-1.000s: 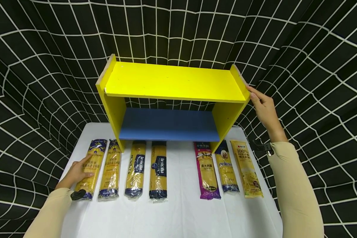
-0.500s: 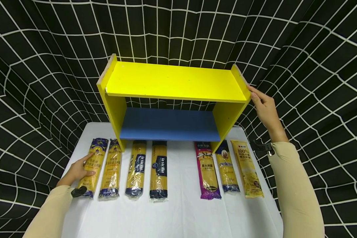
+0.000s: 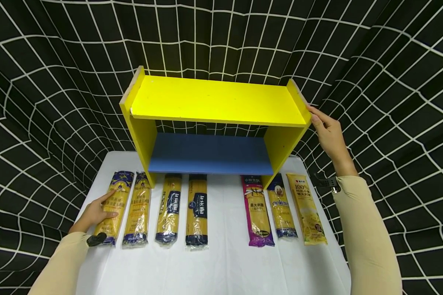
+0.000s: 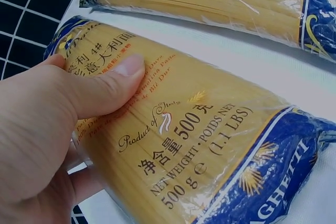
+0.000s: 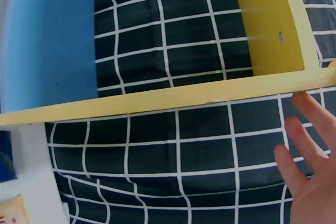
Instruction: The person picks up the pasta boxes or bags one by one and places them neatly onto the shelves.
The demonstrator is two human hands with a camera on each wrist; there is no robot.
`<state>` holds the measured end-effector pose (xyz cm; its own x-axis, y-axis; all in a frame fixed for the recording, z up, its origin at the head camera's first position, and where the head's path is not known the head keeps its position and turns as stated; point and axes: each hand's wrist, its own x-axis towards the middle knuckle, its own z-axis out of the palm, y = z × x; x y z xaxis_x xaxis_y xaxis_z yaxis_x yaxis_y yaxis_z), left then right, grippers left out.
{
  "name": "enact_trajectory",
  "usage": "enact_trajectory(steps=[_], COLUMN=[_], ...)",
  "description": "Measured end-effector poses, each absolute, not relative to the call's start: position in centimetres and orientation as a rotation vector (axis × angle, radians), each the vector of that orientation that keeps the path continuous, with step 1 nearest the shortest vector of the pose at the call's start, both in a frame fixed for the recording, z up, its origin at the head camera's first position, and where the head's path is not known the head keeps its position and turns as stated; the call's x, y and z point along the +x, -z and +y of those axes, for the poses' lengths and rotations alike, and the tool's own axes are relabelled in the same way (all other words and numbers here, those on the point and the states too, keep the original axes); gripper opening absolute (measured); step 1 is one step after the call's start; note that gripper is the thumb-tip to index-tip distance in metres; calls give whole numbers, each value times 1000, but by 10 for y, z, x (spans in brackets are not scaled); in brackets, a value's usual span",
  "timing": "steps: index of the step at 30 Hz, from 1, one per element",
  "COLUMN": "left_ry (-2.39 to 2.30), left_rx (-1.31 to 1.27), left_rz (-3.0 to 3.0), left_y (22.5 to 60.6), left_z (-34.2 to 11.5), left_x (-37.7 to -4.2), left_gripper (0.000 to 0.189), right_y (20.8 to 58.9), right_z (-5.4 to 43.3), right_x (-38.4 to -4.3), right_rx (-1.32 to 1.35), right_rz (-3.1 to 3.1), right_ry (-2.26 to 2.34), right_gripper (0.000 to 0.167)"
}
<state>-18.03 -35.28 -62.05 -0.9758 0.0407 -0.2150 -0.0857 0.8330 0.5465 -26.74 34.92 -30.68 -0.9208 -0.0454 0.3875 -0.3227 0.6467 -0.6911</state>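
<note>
Seen from the head view, the leftmost spaghetti packet [image 3: 118,203] lies on the white tablecloth [image 3: 221,266] at three o'clock from the left hand [image 3: 93,214], directly under its fingers; its long axis runs from just past twelve to just past six, and in the left wrist view from ten to four; the left hand is much the nearer, its thumb [image 4: 113,85] laid over the packet's face and its fingers bent round the outer edge, gripping it; the yellow shelf [image 3: 215,102] stands at two o'clock from the packet; well apart, between two and three o'clock, the right hand [image 3: 330,133] touches the shelf's side panel [image 5: 184,95] with fairly straight, slightly spread fingers; the left fingertips are hidden beneath the packet, so I cannot tell whether that edge is raised; the packet's lower lettering is cut off in the left wrist view, as is most of the right hand in its own.
</note>
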Motion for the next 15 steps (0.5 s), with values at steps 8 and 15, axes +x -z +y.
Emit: enact_trajectory(steps=[8,15], left_ry=[-959,-1103], left_rx=[-58,-124], left_rz=[2772,2719], left_y=[618,618], left_z=[-353,-351], left_x=[-179,-174], left_gripper=[95,91], right_y=[308,310], right_z=[350,349], right_x=[-267,-268], right_rx=[285,298], right_rz=[-2525,-2501], right_ry=[-1181,-1181], right_gripper=[41,43])
